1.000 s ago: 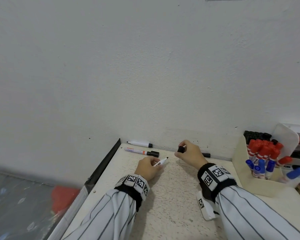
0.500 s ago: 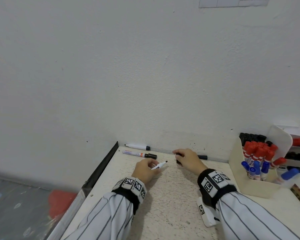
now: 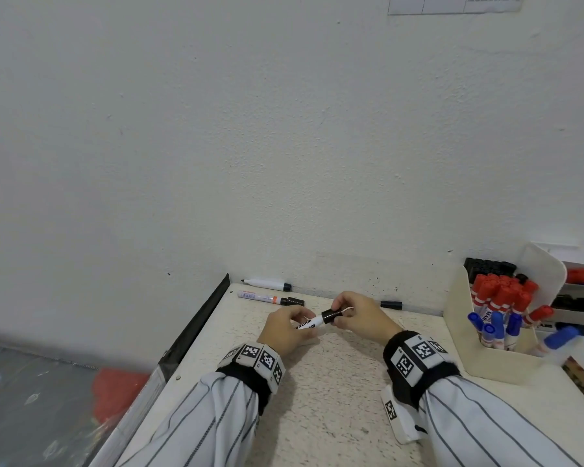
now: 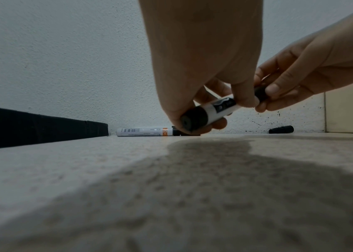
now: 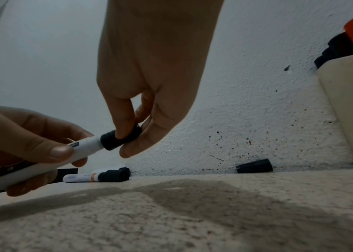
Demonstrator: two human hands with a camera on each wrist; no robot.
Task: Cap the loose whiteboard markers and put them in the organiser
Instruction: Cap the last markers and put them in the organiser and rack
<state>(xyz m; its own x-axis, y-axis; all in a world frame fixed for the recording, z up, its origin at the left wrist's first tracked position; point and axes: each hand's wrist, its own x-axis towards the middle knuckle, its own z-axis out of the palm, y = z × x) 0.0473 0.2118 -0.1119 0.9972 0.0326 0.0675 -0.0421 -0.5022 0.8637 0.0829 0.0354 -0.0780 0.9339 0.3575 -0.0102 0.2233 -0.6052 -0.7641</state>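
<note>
black plastic sits between my right hand's [image 3: 359, 318] thumb and fingertips: the cap [image 3: 329, 316], pinched and meeting the front end of the white marker [image 3: 309, 323], whose nib it covers, though i can't quite tell whether it is pushed fully home. my left hand [image 3: 285, 328] is curled round the marker's barrel, holding it tilted just above the speckled table [image 3: 334, 399], cap end higher and pointing to my right. back by the wall lie two more markers: an uncapped one [image 3: 267, 284] right against the wall, and nearer me one with an orange band [image 3: 267, 297], its black cap on. a loose black cap [image 3: 391, 305] lies by the wall on the far side of my right hand. well to the right stands the cream organiser [image 3: 486, 358], with red-, blue- and black-capped markers upright in it.
</note>
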